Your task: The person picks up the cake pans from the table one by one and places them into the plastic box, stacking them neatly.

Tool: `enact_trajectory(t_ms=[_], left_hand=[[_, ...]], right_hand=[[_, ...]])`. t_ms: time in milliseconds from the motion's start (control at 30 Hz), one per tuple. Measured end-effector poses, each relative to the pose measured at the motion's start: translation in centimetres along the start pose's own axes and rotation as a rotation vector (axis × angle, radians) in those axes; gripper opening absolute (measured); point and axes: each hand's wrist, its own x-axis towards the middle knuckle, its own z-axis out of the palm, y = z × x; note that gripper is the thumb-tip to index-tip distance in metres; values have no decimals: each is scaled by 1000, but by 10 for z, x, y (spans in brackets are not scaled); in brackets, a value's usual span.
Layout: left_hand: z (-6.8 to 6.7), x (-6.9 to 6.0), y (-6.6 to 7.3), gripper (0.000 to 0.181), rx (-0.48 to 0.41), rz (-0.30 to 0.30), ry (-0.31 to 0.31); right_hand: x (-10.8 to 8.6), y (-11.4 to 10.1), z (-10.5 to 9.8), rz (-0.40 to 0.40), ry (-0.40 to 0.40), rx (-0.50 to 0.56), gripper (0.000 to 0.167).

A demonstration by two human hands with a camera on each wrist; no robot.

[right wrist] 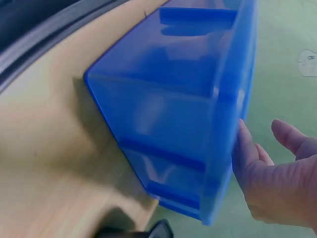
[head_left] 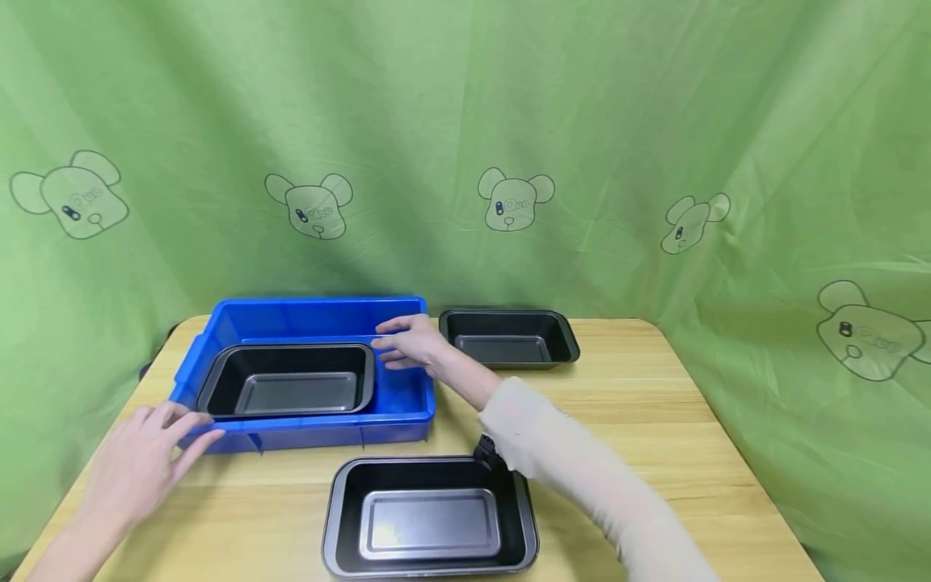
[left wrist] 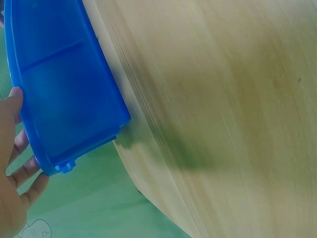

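A dark loaf pan lies inside the blue bin, towards its left and front. At the bin's front left corner my left hand grips the rim, its thumb on the outer side. The left wrist view shows that hand at the end of the blue wall. My right hand reaches over the bin's right side, fingers spread beside the pan's right end. In the right wrist view this hand holds nothing, and its fingertips are partly hidden behind the bin's rim.
Another loaf pan lies on the wooden table in front of the bin, under my right sleeve. A third loaf pan stands right of the bin near the back edge. Green curtain hangs behind.
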Motion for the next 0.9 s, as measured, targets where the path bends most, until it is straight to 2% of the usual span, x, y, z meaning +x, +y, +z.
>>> enact_trajectory(t_ms=[300,467,667,900], left_hand=[[0,1,-1,80,0,2,10],[0,2,-1,78,0,11,15],[0,2,-1,78,-5,12,21],[0,1,0,78,-7,12,18]], right_hand=[[-22,-9,-23,-21,16,-30,36],[-36,-11,-35,-26,8,-29,36],[-55,-12,-55,-37,-2,-81,37],[-75,-12,-87,-31,-3,-24,39]])
